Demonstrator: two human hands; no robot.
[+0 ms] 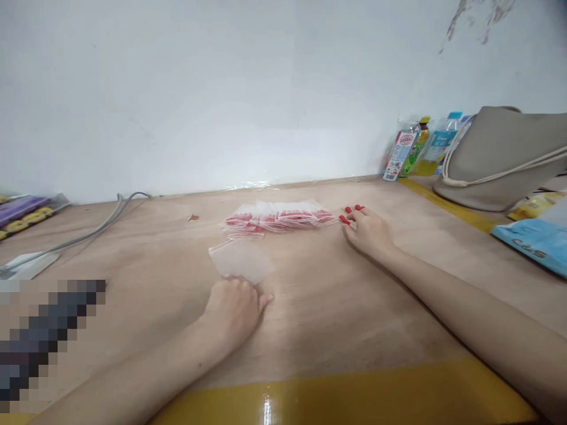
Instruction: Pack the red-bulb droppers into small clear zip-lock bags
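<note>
A row of small clear plastic bags (283, 217) with red markings lies overlapping on the wooden table, in the middle of the head view. My right hand (368, 230) rests at the row's right end, fingers a little apart, with red on the tips of its thumb and two fingers. Its thumb tip is close to the outermost bag; whether it touches is unclear. Nearer to me, my left hand (234, 307) is closed, its knuckles up and its thumb out to the right. A single translucent plastic bag (243, 261) extends from under its curled fingers, which are mostly hidden.
Drink bottles (438, 144) and a carton (401, 150) stand by the wall at right, beside a grey bag (505, 159). A blue packet (534, 239) lies below them. Grey cables (106, 218) and purple-yellow packs (26, 212) are at left. Yellow tape (354, 392) covers the front edge.
</note>
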